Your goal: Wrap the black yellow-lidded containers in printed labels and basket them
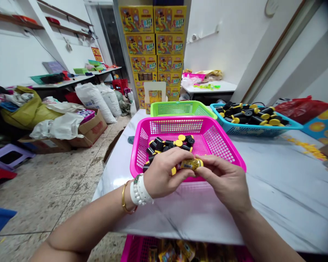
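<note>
Over the front of a pink mesh basket, my left hand is closed round a small gold-wrapped tube, held roughly sideways. The fingertips of my right hand pinch the tube's right end, where a yellow rim shows. Part of the tube is hidden by my fingers. Behind my left hand, several black tubes with yellow caps lie loose in the basket's left and middle. A white bead bracelet and a gold bangle circle my left wrist.
A blue basket heaped with black and yellow tubes stands back right, beside a green basket. Yellow pieces lie on the marbled table. Below its front edge, another pink basket holds gold packets. Stacked yellow boxes rise behind.
</note>
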{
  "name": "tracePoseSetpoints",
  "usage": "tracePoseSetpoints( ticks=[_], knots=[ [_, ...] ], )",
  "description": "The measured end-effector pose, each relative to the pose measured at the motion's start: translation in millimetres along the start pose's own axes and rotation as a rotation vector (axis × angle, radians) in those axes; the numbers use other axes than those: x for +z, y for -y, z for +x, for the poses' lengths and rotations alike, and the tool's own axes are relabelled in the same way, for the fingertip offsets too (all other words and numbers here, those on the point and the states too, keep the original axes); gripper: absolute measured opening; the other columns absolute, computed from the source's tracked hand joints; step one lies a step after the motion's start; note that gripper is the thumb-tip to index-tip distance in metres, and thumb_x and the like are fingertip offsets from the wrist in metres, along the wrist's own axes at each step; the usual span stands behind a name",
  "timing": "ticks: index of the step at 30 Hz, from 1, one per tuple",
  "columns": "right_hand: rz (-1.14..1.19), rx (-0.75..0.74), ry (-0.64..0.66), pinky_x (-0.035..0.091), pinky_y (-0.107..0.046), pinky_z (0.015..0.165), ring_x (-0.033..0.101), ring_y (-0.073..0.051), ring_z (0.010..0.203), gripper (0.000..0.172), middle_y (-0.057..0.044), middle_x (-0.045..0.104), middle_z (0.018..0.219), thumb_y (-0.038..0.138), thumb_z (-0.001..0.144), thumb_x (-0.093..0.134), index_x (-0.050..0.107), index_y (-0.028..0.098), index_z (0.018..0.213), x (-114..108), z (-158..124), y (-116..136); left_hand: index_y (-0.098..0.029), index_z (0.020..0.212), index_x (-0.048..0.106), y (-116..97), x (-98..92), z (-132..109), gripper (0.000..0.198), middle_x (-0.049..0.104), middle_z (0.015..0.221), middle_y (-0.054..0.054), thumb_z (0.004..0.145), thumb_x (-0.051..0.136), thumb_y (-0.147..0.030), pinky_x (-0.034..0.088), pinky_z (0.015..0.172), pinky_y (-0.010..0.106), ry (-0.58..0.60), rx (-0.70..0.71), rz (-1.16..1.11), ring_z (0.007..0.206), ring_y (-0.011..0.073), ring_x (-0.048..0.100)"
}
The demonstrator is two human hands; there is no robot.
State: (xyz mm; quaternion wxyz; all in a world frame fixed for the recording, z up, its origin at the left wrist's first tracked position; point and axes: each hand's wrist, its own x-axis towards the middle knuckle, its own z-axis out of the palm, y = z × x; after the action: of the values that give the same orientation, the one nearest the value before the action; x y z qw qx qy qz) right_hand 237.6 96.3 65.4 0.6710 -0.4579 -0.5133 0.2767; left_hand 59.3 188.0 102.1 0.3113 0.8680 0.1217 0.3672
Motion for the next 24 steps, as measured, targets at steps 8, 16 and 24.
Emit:
tracePoseSetpoints(
  ticks=[8,16,24],
  knots=[
    [0.127,0.079,0.005,0.068,-0.026,0.066,0.079,-0.017,0.071,0.021,-0.001,0.082,0.083,0.025,0.079,0.086,0.078,0.024,0.098,-0.4,6.3,2.2,-0.019,0.121,0.067,-2.1,8.2,0.3,0.037,0.075,0.106,0.009,0.087,0.079,-0.024,0.058,0.085,0.035,-0.105,0.03,0.005,0.095,0.0199,0.07],
    [0.002,-0.047,-0.072,0.067,-0.025,0.081,0.079,-0.015,0.088,0.024,-0.001,0.081,0.101,0.018,0.083,0.082,0.075,0.027,0.105,7.6,-1.8,-5.1,-0.016,0.073,0.065,-1.8,9.3,0.3,0.019,0.067,0.08,0.003,0.084,0.079,-0.022,0.048,0.063,0.026,-0.318,-0.211,-0.018,0.07,0.0132,0.059],
    [-0.044,-0.11,-0.034,0.067,-0.022,0.08,0.078,-0.013,0.087,0.032,0.001,0.079,0.101,0.011,0.083,0.08,0.076,0.028,0.109,1.7,-2.6,-5.8,-0.016,0.074,0.064,-4.2,7.5,-1.3,0.018,0.064,0.087,0.004,0.091,0.068,-0.018,0.051,0.078,0.03,-0.269,-0.111,-0.181,0.084,0.015,0.062]
  ],
)
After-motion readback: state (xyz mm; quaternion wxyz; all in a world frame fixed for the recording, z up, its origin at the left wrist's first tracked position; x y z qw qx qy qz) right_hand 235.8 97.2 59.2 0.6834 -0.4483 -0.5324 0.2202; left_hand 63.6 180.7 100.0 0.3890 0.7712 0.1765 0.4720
